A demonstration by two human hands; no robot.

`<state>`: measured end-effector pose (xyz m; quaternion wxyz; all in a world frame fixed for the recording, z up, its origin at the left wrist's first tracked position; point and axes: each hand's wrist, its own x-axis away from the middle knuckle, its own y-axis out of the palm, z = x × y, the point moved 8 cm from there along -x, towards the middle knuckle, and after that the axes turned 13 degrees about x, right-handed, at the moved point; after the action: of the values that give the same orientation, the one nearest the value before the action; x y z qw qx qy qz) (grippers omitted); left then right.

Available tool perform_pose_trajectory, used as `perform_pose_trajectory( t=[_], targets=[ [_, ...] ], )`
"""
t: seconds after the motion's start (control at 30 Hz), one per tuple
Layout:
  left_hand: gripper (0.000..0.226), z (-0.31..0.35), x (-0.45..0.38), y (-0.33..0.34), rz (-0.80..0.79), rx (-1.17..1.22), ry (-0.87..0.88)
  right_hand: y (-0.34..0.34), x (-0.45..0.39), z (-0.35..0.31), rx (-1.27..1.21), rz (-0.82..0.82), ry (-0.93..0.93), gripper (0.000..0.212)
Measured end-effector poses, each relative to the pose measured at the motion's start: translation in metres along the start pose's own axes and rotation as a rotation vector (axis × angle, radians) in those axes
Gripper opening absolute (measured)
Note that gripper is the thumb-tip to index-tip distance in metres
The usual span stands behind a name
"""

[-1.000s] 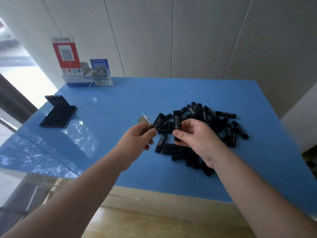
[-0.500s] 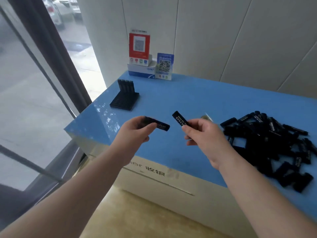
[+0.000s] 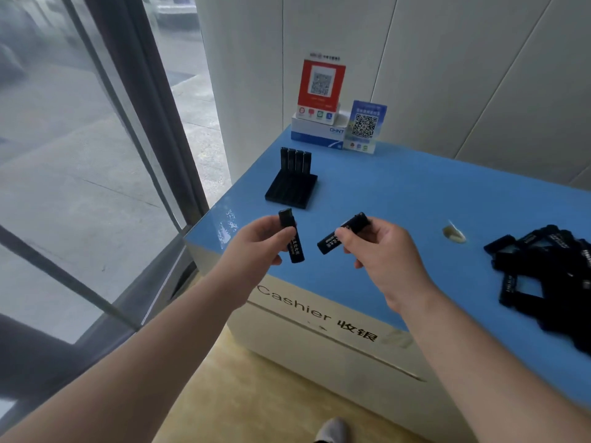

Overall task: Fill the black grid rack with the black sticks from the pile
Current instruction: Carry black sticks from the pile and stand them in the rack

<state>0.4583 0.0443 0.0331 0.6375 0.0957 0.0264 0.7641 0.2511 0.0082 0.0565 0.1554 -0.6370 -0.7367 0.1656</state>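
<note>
From the head camera, the left hand [image 3: 256, 243] pinches one black stick [image 3: 291, 235], nearly upright; the right hand [image 3: 382, 251] clamps another stick [image 3: 343, 233], tilted (white lettering shows). The grid rack [image 3: 291, 186] sits at 12 o'clock from them, four sticks standing in its back row. The pile [image 3: 550, 276] lies at 3 o'clock on the blue counter [image 3: 415, 193].

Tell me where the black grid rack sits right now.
In the head view the black grid rack lies on the blue counter near its far left corner, just in front of the QR-code signs, beyond the left hand.
</note>
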Motion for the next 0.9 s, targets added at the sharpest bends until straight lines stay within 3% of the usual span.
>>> perform_pose_trajectory(
  t=[0.33,0.43,0.9],
  targets=[
    [0.019,0.015,-0.080,-0.031,0.024,-0.079,-0.007,0.048,-0.086,-0.016,0.071,-0.171,-0.084,0.015],
    [0.017,0.024,-0.104,-0.040,0.039,-0.100,0.012,0.056,-0.114,-0.020,0.056,-0.143,-0.091,0.007],
    [0.014,0.025,-0.247,-0.076,-0.104,-0.417,0.045,0.096,-0.220,-0.006,0.180,0.060,0.058,0.009]
  ],
)
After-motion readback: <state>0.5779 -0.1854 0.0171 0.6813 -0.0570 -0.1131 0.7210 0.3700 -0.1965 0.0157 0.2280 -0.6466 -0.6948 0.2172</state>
